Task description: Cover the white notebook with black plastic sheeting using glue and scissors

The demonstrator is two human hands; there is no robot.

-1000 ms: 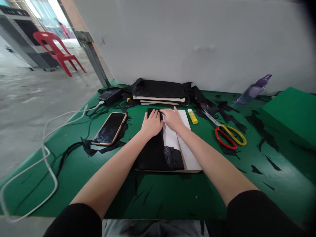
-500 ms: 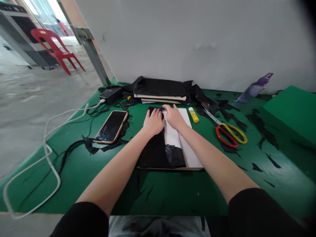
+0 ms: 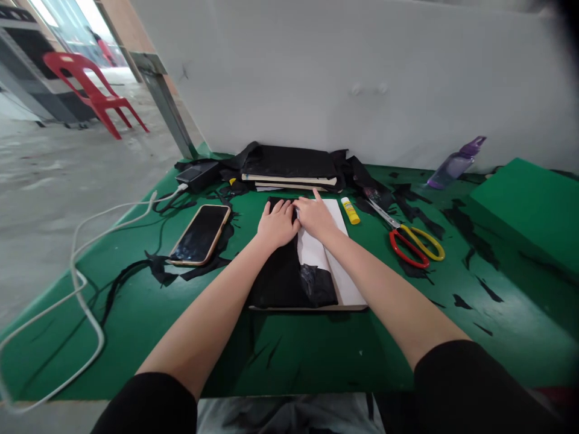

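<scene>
Glossy green worktop [image 3: 316, 361] spans the lower frame. At centre, a flat white book-like block [image 3: 346, 292] lies partly covered by a black sheet [image 3: 280, 283]. Left hand [image 3: 277, 225] rests palm-down, fingers slightly spread, apparently to hold the sheet flat. Right hand [image 3: 315, 217] bends over the sheet's upper edge, apparently to press it; whether it pinches is hidden. Yellow glue stick [image 3: 350, 211] sits right of the block, seemingly for ready reach. Scissor tips merge with black scraps [image 3: 418, 208].

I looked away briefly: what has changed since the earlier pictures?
Little: the right hand has slid slightly left, nearer the left hand, since the previous picture. Nothing was grasped or released. Both hands stay on the partly black-covered book; phone, glue stick and scissors stayed put.
</scene>
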